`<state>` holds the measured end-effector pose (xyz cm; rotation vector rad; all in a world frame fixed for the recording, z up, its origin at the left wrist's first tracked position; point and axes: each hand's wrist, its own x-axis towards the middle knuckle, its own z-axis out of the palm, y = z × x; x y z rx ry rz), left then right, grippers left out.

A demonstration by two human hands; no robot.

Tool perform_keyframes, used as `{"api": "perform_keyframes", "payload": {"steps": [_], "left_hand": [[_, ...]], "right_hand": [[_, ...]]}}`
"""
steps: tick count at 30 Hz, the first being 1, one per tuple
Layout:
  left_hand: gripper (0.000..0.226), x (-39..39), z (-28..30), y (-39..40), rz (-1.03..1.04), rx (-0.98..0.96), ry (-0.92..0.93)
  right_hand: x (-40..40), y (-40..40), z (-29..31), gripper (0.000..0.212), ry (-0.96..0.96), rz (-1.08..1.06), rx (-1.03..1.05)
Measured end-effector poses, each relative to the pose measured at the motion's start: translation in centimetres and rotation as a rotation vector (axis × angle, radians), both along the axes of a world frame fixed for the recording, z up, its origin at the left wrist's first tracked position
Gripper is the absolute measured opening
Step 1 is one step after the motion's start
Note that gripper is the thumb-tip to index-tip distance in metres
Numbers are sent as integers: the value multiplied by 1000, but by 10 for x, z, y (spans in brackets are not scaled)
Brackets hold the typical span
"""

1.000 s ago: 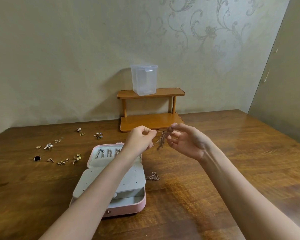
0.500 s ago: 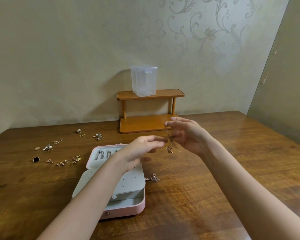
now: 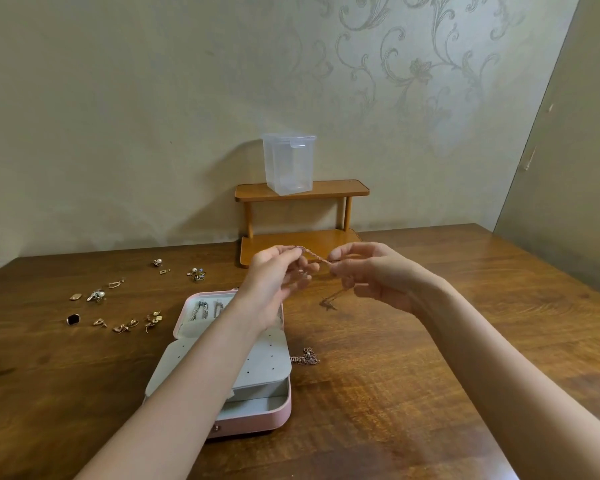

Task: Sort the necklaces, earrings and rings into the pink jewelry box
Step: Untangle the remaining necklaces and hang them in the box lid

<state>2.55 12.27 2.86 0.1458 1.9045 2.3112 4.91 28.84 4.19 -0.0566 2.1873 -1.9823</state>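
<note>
Thin rose-gold necklace (image 3: 314,257) w/ small pendant dangling, held taut above table (image 3: 430,341) just far-right of open pink jewelry box (image 3: 257,422), left hand (image 3: 274,275) pinching one end, right hand (image 3: 371,271) pinching the other, hands close together.

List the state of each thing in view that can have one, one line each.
Pink jewelry box: open, lid laid back on the table.
Necklace: stretched between both hands above the table, pendant hanging.
Left hand: pinching one end of the necklace.
Right hand: pinching the other end.
Second necklace: bunched on the table beside the box.
Clear container: upright on the wooden shelf, lid on.
</note>
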Motion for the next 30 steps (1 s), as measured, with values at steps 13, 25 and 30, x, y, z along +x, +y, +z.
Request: {"api": "perform_keyframes", "payload": {"steps": [13,25,30], "left_hand": [[14,-3,16,-21,11,-330,237],[7,-7,68,-23,138,-659,748],[11,-12,80,-27,112,-766,763]], "right_hand": [[-8,12,-13,15,190,-159,486],[-5,-1,-44,15,-102,203,242],[-4,5,-44,17,-155,214,105]]}}
